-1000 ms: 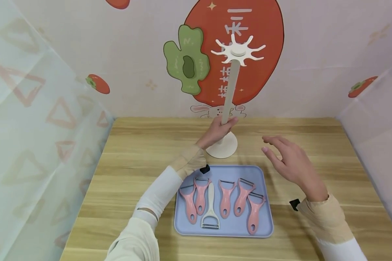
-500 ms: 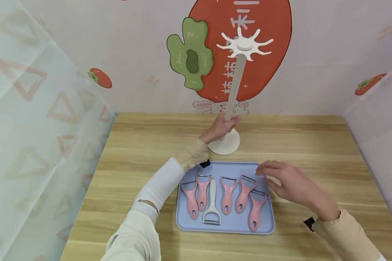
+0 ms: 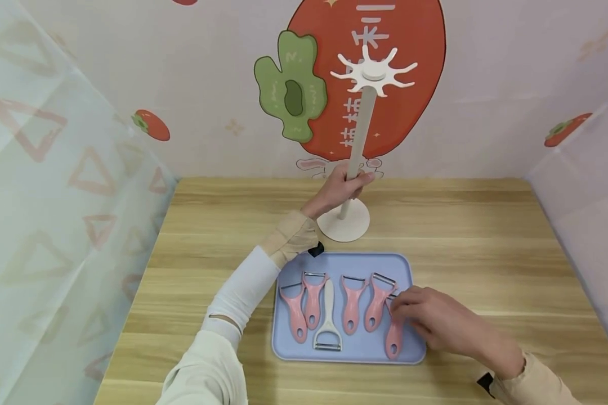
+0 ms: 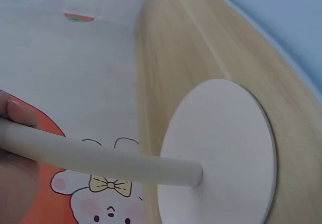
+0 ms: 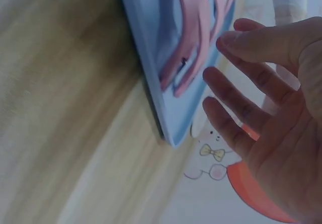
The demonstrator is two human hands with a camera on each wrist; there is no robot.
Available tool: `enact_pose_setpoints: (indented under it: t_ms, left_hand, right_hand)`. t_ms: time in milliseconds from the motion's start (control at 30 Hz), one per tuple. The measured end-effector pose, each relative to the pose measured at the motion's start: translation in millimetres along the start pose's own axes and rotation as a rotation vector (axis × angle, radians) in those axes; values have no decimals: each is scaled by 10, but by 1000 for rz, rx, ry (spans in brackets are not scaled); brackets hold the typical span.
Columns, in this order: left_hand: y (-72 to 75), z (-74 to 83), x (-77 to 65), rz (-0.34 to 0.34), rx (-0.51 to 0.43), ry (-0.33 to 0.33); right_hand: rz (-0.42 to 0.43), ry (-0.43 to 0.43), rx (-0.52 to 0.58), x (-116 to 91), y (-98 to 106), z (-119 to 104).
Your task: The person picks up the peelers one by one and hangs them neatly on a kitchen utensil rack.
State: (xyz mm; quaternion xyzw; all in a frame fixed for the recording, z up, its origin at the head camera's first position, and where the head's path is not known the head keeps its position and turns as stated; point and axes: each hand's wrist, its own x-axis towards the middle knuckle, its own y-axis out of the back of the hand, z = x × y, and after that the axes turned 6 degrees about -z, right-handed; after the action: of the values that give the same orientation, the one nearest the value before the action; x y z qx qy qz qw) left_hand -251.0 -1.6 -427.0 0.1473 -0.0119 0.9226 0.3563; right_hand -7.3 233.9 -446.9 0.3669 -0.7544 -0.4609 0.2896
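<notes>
My left hand [image 3: 336, 188] grips the pole of a white stand [image 3: 361, 135], its fingers wrapped round the lower half. Curved hooks radiate from the stand's top, and its round base [image 4: 221, 153] sits on the table. Over the right side of a light blue tray [image 3: 349, 358], my right hand [image 3: 436, 320] hovers with loosely bent fingers and nothing between them. The rightmost pink peeler [image 3: 394, 340] lies under its fingertips, its head partly hidden. In the right wrist view, thumb and fingers [image 5: 236, 95] stand apart, close to the pink peelers.
Several more pink peelers [image 3: 351, 309] and one white peeler [image 3: 328, 315], turned the other way round, lie in the tray. Behind the wooden table [image 3: 208, 270] rises a printed backdrop [image 3: 208, 84] with a large red fruit.
My right hand has come down and forward from the table's right side to the rightmost peeler in the tray. The left hand keeps hold of the stand's pole.
</notes>
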Motion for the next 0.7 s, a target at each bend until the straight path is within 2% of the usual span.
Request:
enact_pose_setpoints:
  t_ms: [233,433,700]
  left_hand:
    - [-23,93,2,13,8,34]
    - [-59,90,-13,-19,-16,84]
    - [-32,115,70,-3,1,56]
  right_hand:
    - [-16,41,-84,-45,-237,-52]
    - [-44,33,-180,-67,-359,-119]
    - [-70,11,-317,-18,-353,-102]
